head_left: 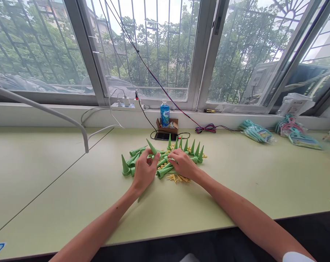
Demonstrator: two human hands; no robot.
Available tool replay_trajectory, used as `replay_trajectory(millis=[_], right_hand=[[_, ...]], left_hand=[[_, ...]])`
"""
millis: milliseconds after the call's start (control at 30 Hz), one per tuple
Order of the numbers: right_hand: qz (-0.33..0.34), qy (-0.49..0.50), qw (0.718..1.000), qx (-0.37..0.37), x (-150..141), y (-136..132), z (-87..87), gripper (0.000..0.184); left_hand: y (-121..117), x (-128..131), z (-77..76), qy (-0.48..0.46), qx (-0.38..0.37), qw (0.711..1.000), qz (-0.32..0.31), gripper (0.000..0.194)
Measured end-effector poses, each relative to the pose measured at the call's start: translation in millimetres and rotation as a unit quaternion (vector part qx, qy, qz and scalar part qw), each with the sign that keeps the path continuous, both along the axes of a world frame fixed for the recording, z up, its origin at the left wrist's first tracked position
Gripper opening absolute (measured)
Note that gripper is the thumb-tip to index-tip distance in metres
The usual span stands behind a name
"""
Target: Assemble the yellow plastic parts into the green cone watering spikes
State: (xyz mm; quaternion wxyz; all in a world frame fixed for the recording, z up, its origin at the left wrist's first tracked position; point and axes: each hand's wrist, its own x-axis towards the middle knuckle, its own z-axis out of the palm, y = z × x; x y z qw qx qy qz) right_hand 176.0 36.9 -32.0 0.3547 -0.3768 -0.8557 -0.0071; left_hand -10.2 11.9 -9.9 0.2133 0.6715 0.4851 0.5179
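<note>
My left hand (145,169) grips a green plastic spike (152,146) between thumb and fingers, its pointed tip tilted up and to the left. Close by on the right, my right hand (183,164) has its fingers closed over the pile; whatever they pinch is hidden. Several more green spikes lie on their sides under and around both hands, such as a hollow-ended one (161,173). Small yellow pegs (178,178) are scattered among them. Several spikes (192,147) stand upright in a row behind my right hand, and a single upright spike (125,166) is at the far left.
Behind the pile are a phone (166,137), a small cardboard box (173,125) and a blue bottle (165,113). Cables run to a power strip (124,106). Bagged teal items (258,131) lie at the right. A white bent tube (72,122) arches over the table's left.
</note>
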Motion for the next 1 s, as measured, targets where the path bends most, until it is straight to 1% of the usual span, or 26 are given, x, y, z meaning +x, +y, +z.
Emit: replay_trajectory(millis=[167, 333, 433, 500, 700, 900, 1000], right_hand=[[-0.008, -0.057, 0.998, 0.016, 1, 3, -1.3, 0.012], [-0.013, -0.081, 0.996, 0.024, 1, 1, 1.2, 0.017], [-0.018, -0.094, 0.995, 0.027, 0, -2, 5.6, 0.013], [-0.017, -0.099, 0.994, 0.030, 1, -5, 8.8, 0.012], [0.018, -0.119, 0.993, 0.014, 6, -5, 11.0, 0.020], [-0.005, -0.107, 0.993, 0.043, 8, 0, 8.2, 0.015], [0.000, -0.108, 0.993, 0.054, 6, -1, 7.8, 0.017]], left_hand=[[-2, 2, 1.0, -0.012, -0.006, 1.000, -0.013, 0.025], [-3, 3, 0.4, -0.005, -0.006, 1.000, -0.018, 0.025], [-2, 3, -1.4, -0.003, -0.006, 1.000, -0.021, 0.027], [-1, 3, -2.4, -0.001, -0.006, 1.000, -0.021, 0.028], [-2, 3, -1.2, -0.006, -0.005, 1.000, -0.030, 0.028], [-3, 4, 0.5, -0.010, -0.006, 1.000, -0.026, 0.029], [-4, 5, 0.7, -0.011, -0.007, 1.000, -0.025, 0.029]])
